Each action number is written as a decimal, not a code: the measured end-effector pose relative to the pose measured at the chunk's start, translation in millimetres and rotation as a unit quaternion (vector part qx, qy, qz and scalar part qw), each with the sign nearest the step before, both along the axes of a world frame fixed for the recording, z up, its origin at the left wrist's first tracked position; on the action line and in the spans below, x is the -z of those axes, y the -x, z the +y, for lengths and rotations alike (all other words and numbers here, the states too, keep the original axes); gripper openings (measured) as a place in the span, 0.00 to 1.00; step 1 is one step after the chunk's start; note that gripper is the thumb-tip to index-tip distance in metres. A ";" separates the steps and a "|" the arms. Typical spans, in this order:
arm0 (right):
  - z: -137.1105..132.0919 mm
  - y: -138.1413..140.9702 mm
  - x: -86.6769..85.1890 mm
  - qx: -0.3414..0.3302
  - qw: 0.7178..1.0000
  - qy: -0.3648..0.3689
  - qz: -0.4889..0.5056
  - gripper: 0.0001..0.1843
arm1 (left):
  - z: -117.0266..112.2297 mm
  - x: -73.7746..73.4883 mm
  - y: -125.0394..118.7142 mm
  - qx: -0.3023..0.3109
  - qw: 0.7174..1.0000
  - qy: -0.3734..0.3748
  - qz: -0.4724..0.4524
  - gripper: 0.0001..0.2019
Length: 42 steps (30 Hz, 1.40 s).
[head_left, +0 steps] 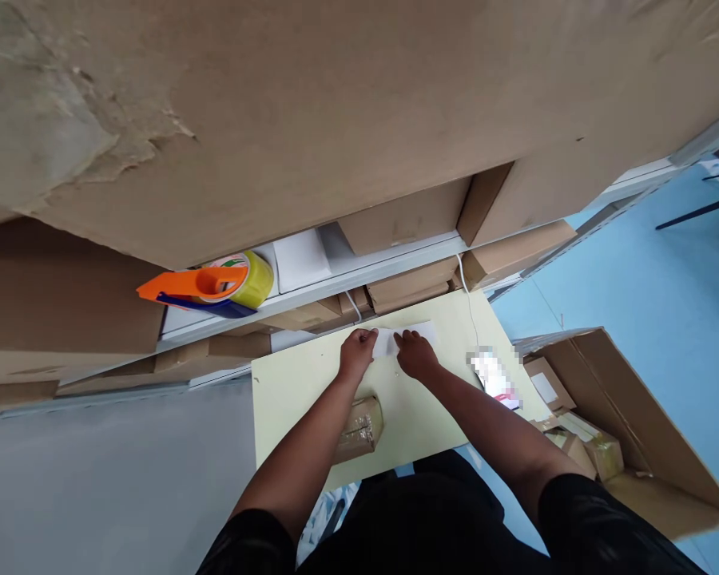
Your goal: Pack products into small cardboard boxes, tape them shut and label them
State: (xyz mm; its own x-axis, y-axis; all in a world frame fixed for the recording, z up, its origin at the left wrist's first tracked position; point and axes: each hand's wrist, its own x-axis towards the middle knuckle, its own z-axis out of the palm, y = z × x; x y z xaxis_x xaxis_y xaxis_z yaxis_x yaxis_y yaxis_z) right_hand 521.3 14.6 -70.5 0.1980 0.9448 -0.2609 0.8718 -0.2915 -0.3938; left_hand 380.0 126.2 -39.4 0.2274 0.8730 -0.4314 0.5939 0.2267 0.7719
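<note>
A white paper slip [385, 343] lies at the far part of a pale yellow table [437, 423], with both of my hands on it. My left hand [357, 353] pinches the slip's left edge between thumb and fingers. My right hand [416, 353] is closed, its fingertips gripping the slip near its middle; part of the paper is hidden beneath that hand. Closer to my body, a small taped cardboard box [363, 427] sits by my left forearm, which covers some of it.
An orange tape dispenser [216, 283] with yellow tape rests on the shelf [389, 267] ahead. A phone [496, 379] with a white cable lies at the table's right. Below right, an open carton [629, 415] holds several small boxes. Large cardboard boxes [347, 104] fill the upper view.
</note>
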 end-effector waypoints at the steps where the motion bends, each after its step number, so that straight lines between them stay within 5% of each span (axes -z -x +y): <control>1: 7.9 1.5 3.5 -0.007 1.000 0.014 -0.003 0.28 | 3.9 -2.3 0.1 0.009 1.000 0.008 0.013 0.16; 5: 23.4 4.9 17.4 -0.008 0.999 0.050 -0.006 0.33 | 12.6 -3.5 -1.6 0.016 0.997 0.049 0.053 0.13; 11: 24.8 3.7 28.1 -0.030 0.997 0.071 -0.019 0.37 | 7.2 10.7 5.1 -0.058 0.990 0.115 0.053 0.08; 17: 23.9 0.5 30.2 -0.054 0.995 0.067 -0.042 0.36 | 1.7 5.4 46.2 -0.151 0.973 0.161 0.070 0.08; 22: 17.1 5.2 14.5 -0.053 0.997 0.036 -0.040 0.37 | -6.7 -31.5 101.9 -0.182 0.978 0.103 0.012 0.11; 28: -15.4 81.1 -50.7 -0.070 0.988 -0.136 0.019 0.40 | -38.2 -88.6 133.1 -0.155 0.975 0.101 -0.124 0.17; 32: -22.3 134.6 -97.7 -0.011 0.978 -0.150 0.148 0.17 | -60.2 -130.6 147.4 -0.083 0.958 0.132 -0.240 0.22; 34: -22.3 153.1 -120.3 0.101 0.944 -0.132 0.284 0.15 | -66.5 -150.0 165.1 -0.032 0.952 0.104 -0.285 0.22; 37: -25.9 177.4 -155.0 0.251 0.825 -0.100 0.496 0.18 | -68.8 -171.6 203.4 0.000 0.958 0.025 -0.286 0.16; 39: -31.6 194.9 -176.8 0.290 0.754 -0.103 0.580 0.15 | -68.1 -179.7 230.4 0.013 0.961 0.007 -0.275 0.11; 42: -42.0 224.1 -201.9 0.313 0.705 -0.121 0.625 0.14 | -67.9 -185.3 264.0 0.046 0.957 0.025 -0.286 0.09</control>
